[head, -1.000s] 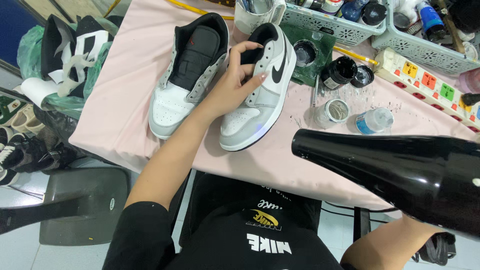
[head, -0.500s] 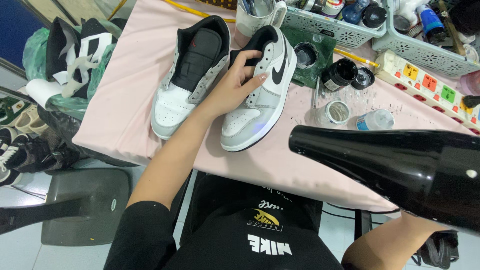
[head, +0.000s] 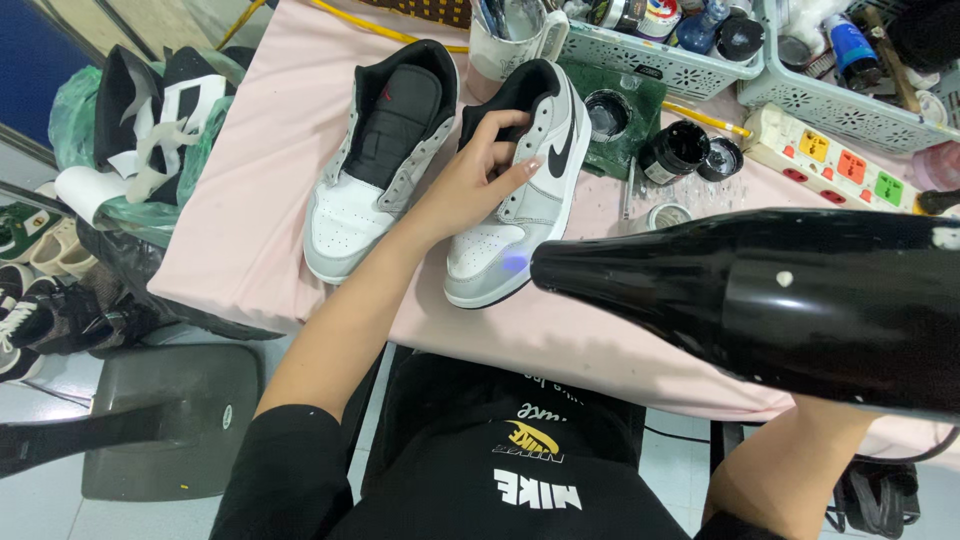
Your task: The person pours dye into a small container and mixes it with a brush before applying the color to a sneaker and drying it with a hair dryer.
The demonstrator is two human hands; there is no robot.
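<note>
At nine o'clock sat the unlaced grey-and-white sneaker [head: 378, 160], untouched on the pink table [head: 250, 200]. Your left hand [head: 470, 180] lay curled over the second sneaker [head: 525, 190] at centre, fingers gripping its collar. At three o'clock your black hair dryer [head: 760, 300] aimed at its toe; your right hand's grip was hidden. Best was a steady hold and moving nozzle.

Labelled items cluster toward one and two o'clock: a round tin with a red-and-white label [head: 662, 17] in the pale basket [head: 690, 70], a blue cylindrical container with a label band [head: 853, 45] in the neighbouring basket [head: 800, 95], its label too small to make out.
</note>
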